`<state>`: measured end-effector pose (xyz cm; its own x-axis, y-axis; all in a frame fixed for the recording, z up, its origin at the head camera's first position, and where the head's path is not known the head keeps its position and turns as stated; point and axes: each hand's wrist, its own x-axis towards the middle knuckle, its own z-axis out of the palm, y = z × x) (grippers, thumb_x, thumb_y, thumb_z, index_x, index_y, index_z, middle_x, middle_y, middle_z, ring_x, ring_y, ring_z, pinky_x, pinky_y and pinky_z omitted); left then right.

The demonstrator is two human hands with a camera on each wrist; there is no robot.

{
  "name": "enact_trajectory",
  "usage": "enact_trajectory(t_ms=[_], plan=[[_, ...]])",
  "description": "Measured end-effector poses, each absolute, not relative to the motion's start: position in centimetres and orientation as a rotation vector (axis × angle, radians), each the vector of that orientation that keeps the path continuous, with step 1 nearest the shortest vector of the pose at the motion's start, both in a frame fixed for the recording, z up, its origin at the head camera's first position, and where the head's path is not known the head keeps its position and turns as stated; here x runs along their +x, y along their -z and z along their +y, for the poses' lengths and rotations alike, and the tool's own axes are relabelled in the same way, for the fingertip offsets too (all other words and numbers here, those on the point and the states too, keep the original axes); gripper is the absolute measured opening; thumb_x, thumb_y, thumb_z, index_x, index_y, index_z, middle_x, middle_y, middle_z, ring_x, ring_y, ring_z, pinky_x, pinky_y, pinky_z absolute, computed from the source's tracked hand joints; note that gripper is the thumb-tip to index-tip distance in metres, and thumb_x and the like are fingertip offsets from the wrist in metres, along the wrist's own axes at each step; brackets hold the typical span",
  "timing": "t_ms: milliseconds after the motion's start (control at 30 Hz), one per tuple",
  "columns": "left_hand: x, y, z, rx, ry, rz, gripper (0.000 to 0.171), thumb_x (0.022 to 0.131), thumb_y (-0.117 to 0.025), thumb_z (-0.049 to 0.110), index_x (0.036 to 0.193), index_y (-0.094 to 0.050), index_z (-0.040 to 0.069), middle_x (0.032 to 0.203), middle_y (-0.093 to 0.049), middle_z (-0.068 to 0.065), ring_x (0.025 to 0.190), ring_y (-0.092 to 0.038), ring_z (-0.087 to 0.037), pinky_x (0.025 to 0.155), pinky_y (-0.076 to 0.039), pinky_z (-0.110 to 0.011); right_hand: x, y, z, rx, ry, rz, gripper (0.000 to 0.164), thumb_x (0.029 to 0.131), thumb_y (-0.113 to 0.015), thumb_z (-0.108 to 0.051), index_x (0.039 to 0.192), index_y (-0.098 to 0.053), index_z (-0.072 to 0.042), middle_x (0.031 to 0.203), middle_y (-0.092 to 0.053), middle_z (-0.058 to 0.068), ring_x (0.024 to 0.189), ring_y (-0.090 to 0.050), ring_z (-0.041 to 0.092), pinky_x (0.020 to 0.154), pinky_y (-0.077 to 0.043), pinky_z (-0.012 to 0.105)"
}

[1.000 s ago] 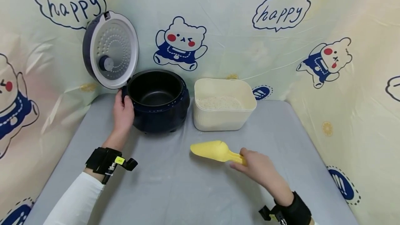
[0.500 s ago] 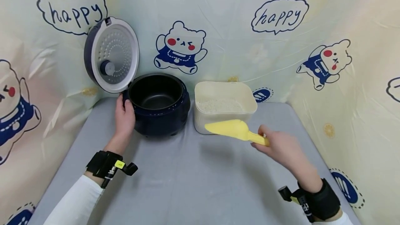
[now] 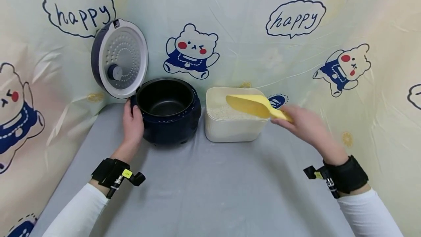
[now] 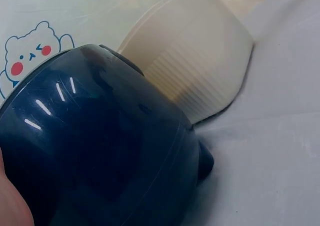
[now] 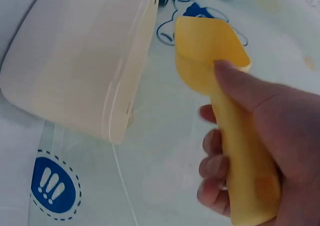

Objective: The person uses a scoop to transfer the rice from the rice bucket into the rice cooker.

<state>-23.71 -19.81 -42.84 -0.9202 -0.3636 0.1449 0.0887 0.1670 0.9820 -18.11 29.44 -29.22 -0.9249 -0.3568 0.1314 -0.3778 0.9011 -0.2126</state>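
On my head feed the right hand (image 3: 306, 125) has a firm hold of the yellow scoop (image 3: 251, 105) by its handle. The right wrist feed gives me the grip up close: the thumb lies along the top of the handle, its tip right where the bowl begins, and the fingers (image 5: 213, 166) curl round the far side with their tips showing. The handle's end sits against the palm, so the whole bowl projects clear of the grip, its yellow inside in view.

From the head, the scoop points left from the hand, its bowl across the mouth of the cream tub (image 3: 233, 131), with pale grains (image 3: 223, 113) behind and below it. I can't judge how high it is above the grains. The hand itself is just right of the tub, outside its rim.

The left hand (image 3: 133, 125) rests against the left side of the dark blue cooker (image 3: 171, 129), beneath the hinge, thumb on the near side. I cannot tell how tightly its fingers bend; the cooker hides part of them, and my left wrist feed catches only an edge of the hand. The lid (image 3: 123, 57) stands raised at the far left. Cooker and tub sit side by side toward the far edge of the grey table (image 3: 204, 185).
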Motion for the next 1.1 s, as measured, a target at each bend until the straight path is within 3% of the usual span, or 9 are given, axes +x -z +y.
enact_trajectory(t_ms=[133,400,533,667,767,1000,1100], plan=[[-23.6,42.7,-19.6,0.268,1.763,-2.123,0.056,0.114,-0.029,0.030,0.167,-0.021,0.013,0.171,-0.024,-0.005,0.156,-0.020,-0.018,0.126,-0.015,-0.034,-20.2,28.4,29.5,0.592,-0.348,-3.032,0.033,0.100,-0.071,-0.037,0.111,-0.065,-0.007,0.083,-0.057,0.006,0.072,-0.052,0.022,0.062,-0.041,0.035],[-23.8,42.9,-19.5,0.220,1.691,-2.159,0.057,0.113,-0.029,0.027,0.166,-0.022,0.006,0.170,-0.023,-0.014,0.156,-0.020,-0.026,0.127,-0.015,-0.041,-24.0,27.7,29.3,0.681,-0.050,-3.057,0.027,0.101,-0.070,-0.032,0.108,-0.069,-0.006,0.083,-0.065,0.005,0.070,-0.055,0.023,0.061,-0.048,0.035],[-23.6,42.9,-19.5,0.211,1.716,-2.148,0.056,0.114,-0.028,0.027,0.166,-0.022,0.006,0.170,-0.023,-0.014,0.156,-0.020,-0.026,0.127,-0.015,-0.042,-25.6,27.4,29.0,0.642,0.155,-2.990,0.033,0.105,-0.063,-0.034,0.087,-0.068,-0.007,0.067,-0.053,0.004,0.062,-0.051,0.023,0.058,-0.042,0.034],[-23.6,42.9,-19.4,0.220,1.717,-2.114,0.055,0.114,-0.028,0.026,0.165,-0.024,0.006,0.169,-0.026,-0.015,0.156,-0.022,-0.026,0.127,-0.016,-0.041,-26.4,27.1,28.6,0.600,0.333,-2.874,0.037,0.105,-0.060,-0.030,0.079,-0.068,-0.006,0.063,-0.047,0.005,0.060,-0.051,0.025,0.057,-0.043,0.036],[-23.6,42.8,-19.3,0.230,1.679,-2.138,0.056,0.114,-0.028,0.026,0.165,-0.024,0.004,0.169,-0.026,-0.018,0.155,-0.022,-0.029,0.127,-0.016,-0.043,-26.5,27.2,28.4,0.560,0.369,-2.833,0.029,0.103,-0.060,-0.023,0.085,-0.068,-0.002,0.064,-0.045,0.005,0.061,-0.051,0.026,0.055,-0.043,0.036],[-23.8,42.6,-19.3,0.258,1.640,-2.168,0.055,0.113,-0.029,0.023,0.164,-0.025,0.002,0.168,-0.026,-0.021,0.155,-0.022,-0.031,0.127,-0.016,-0.045,-25.7,27.1,27.3,0.486,0.431,-2.865,0.046,0.101,-0.060,-0.017,0.057,-0.049,-0.011,0.056,-0.032,0.000,0.049,-0.041,0.022,0.049,-0.030,0.030],[-23.6,42.7,-19.4,0.252,1.642,-2.165,0.055,0.113,-0.028,0.023,0.164,-0.025,0.002,0.168,-0.026,-0.020,0.155,-0.022,-0.030,0.127,-0.016,-0.045,-25.7,27.1,26.7,0.471,0.427,-2.889,0.045,0.098,-0.064,-0.014,0.056,-0.049,-0.012,0.056,-0.030,0.000,0.049,-0.039,0.021,0.049,-0.029,0.030]])
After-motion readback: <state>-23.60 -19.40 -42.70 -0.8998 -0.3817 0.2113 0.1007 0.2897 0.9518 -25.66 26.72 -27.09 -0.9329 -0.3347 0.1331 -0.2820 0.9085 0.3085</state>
